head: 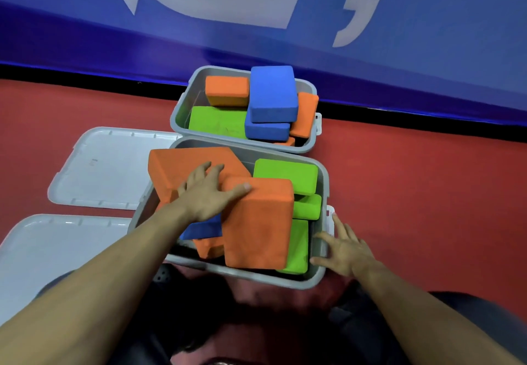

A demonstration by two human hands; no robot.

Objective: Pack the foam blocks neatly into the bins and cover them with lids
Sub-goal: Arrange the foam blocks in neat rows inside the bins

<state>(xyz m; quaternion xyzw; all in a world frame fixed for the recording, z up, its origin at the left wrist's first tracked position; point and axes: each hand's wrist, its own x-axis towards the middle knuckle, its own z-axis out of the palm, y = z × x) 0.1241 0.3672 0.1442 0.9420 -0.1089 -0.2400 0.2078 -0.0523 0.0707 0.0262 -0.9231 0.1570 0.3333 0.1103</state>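
While both bins already hold foam blocks, neither load is packed flat and neither lid is on. The near bin (323, 182), just in front of the person, contains two large orange blocks: a far orange block (182, 165) tilted over the bin's left wall, and a near orange block (259, 225) lying across the middle above the rim. Green blocks (285, 175) are stacked along its right side, and a blue block (202, 229) shows beneath the orange ones. The left hand (209, 193) lies on the two orange blocks where they meet, fingers spread and nearly straight, pressing rather than gripping. The right hand (343, 246) rests with fingers extended against the outside of the bin's right wall, near a white latch (330, 216); it holds nothing.

The far bin (182, 108), touching or just beyond the near one, holds orange, green and blue pieces, with a tall blue block (272, 93) jutting well above its rim. Two pale lids lie on the red floor (413, 193) to the left, well clear of the bin openings: a far lid (108, 168) and a near lid (57, 250).

As a judgement, the task is at the settling stage. Remaining work: levelling the blocks in both bins below the rims, then fitting both lids.
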